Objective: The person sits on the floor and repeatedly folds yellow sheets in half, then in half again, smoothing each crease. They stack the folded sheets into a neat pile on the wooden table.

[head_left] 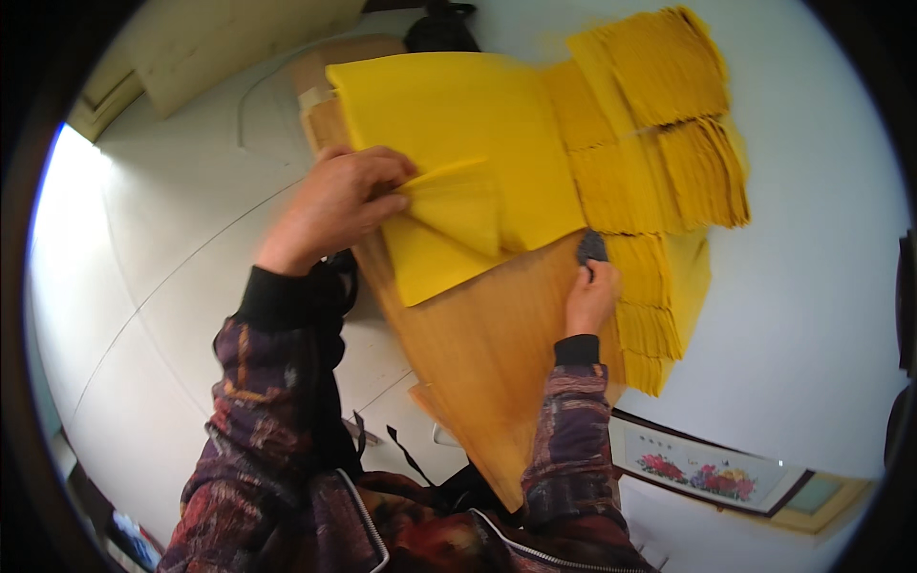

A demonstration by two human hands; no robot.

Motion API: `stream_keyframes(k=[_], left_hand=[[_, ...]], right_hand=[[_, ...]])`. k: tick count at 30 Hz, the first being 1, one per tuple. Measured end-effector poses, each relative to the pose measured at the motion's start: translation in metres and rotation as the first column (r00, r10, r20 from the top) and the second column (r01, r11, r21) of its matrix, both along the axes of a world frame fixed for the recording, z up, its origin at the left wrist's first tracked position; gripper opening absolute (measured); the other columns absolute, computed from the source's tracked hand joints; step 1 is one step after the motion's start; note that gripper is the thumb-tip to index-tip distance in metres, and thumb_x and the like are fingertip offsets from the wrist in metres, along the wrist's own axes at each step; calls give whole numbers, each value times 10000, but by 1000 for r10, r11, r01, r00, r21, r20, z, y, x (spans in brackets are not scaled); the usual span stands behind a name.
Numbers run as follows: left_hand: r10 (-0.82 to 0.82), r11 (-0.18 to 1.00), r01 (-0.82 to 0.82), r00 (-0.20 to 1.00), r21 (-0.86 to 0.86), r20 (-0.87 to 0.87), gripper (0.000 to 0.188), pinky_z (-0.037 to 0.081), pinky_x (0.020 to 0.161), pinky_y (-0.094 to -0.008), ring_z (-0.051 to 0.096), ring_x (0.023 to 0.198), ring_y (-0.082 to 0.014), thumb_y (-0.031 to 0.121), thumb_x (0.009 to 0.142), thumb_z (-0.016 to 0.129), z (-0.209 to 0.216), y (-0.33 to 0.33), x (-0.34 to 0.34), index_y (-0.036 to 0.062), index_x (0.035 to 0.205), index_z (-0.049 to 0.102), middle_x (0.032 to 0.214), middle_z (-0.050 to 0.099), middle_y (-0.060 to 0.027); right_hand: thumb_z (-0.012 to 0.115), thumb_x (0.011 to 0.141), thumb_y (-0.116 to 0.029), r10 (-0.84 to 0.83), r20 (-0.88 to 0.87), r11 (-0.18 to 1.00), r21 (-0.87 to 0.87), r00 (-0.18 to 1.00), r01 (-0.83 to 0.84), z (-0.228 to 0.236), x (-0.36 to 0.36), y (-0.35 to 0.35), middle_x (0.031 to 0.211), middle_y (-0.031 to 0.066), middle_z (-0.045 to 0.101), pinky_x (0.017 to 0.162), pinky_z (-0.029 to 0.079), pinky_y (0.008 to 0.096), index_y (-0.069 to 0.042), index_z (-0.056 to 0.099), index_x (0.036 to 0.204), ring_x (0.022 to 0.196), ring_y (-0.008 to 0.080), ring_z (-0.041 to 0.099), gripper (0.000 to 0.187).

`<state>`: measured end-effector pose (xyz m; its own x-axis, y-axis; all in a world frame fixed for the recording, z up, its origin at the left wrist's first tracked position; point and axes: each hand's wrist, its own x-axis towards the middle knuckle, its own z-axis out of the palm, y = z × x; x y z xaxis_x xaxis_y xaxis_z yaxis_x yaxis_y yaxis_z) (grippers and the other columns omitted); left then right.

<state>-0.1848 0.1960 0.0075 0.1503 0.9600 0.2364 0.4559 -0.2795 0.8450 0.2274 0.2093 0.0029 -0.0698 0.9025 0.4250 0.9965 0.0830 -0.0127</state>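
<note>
A large yellow sheet, apparently paper (458,105), lies on a wooden table (468,325). My left hand (339,201) pinches a raised, folded-over part of it between thumb and fingers near its left edge. My right hand (592,298) is closed around a small dark grey lump (592,247), whose kind I cannot make out. The lump is at the sheet's near right corner. Whether the yellow sheet is a single layer or the top of several is hard to tell.
Several bundles of folded yellow sheets (707,172) lie in overlapping rows along the table's right side, against a pale wall (793,248). A black object (441,29) stands beyond the table's far end. A framed flower picture (707,468) is at the lower right. Pale floor (191,248) spreads left.
</note>
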Motion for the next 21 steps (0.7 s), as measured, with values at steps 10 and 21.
stream_keyframes(k=[10, 21], left_hand=[[15, 1000, -16, 999, -21, -29, 129, 361, 984, -344, 628, 956, -208, 154, 844, 679, -4, 1, 1, 32, 838, 640, 1103, 697, -48], [44, 998, -43, 998, 37, -34, 132, 365, 966, -350, 639, 934, -202, 171, 837, 677, -13, 1, 3, 45, 860, 646, 1087, 697, -33]], right_hand=[[617, 912, -88, -59, -38, 991, -121, 998, 54, 36, -21, 6, 828, 152, 585, 731, 453, 455, -18, 595, 846, 800, 363, 559, 99], [722, 740, 50, 642, -95, 734, -210, 761, -646, 45, -167, -54, 1032, 109, 629, 809, 508, 394, -16, 648, 1005, 950, 323, 593, 283]])
